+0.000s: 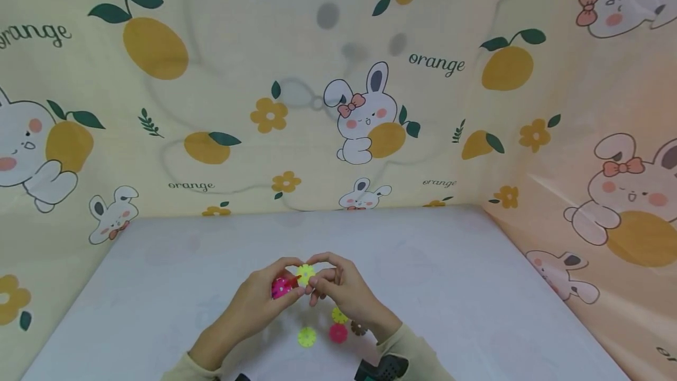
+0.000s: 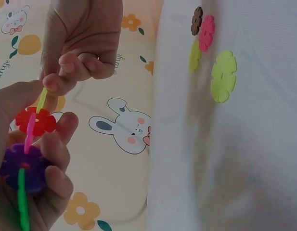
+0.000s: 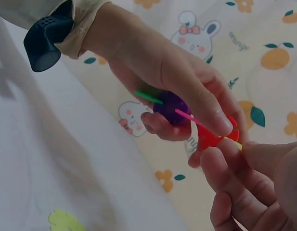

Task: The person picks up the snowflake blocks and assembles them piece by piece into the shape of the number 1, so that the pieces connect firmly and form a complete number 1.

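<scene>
Above the table my left hand (image 1: 251,298) grips a short chain of notched plastic flower discs, slotted crosswise into one another. A green disc (image 2: 23,199) shows edge-on at one end, joined to a purple disc (image 2: 25,168). Beyond come a pink disc (image 2: 30,132), a red disc (image 2: 45,123) and, at the far end, a yellow disc (image 1: 305,275). My right hand (image 1: 349,290) pinches the yellow disc between thumb and fingers, its fingertips close to those of the left. Fingers hide part of the red and purple discs.
Loose on the white table (image 1: 449,287) below the hands lie a yellow-green disc (image 1: 307,337), another yellow disc (image 1: 339,314), a pink disc (image 1: 338,333) and a brown disc (image 1: 358,328) by the right wrist. A rabbit-and-orange printed curtain (image 1: 296,151) encloses the table's back and sides.
</scene>
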The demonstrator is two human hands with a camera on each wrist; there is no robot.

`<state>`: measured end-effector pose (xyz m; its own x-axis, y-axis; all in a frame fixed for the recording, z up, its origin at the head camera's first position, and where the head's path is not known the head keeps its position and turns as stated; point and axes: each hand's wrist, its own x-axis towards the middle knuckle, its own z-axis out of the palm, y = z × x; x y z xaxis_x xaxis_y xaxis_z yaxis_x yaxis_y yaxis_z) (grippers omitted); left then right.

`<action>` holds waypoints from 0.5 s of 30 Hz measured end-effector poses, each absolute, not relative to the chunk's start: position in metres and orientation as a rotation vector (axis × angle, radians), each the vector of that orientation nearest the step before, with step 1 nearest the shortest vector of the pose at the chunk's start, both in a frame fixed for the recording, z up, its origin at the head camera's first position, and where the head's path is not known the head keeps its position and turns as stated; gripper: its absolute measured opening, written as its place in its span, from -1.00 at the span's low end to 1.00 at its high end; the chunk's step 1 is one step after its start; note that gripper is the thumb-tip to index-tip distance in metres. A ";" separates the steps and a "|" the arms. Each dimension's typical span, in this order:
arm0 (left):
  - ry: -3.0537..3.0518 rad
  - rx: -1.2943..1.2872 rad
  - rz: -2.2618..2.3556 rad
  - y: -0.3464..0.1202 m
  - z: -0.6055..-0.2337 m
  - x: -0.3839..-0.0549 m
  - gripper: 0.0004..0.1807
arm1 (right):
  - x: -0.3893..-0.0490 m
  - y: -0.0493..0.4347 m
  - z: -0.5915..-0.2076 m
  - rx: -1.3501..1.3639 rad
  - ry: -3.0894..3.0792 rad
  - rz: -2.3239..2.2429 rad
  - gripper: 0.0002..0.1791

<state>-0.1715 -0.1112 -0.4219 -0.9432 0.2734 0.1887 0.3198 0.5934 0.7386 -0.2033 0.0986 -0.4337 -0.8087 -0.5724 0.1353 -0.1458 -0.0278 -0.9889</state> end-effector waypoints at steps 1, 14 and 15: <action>-2.751 -0.521 -1.285 -0.111 -0.422 -0.172 -0.56 | -0.203 0.099 -0.433 -0.755 1.947 -1.904 -0.60; -2.721 -0.518 -1.200 -0.111 -0.425 -0.172 -0.57 | -0.202 0.097 -0.432 -0.756 1.944 -1.948 -0.65; -2.722 -0.510 -1.192 -0.111 -0.425 -0.172 -0.57 | -0.202 0.096 -0.433 -0.754 1.946 -1.951 -0.65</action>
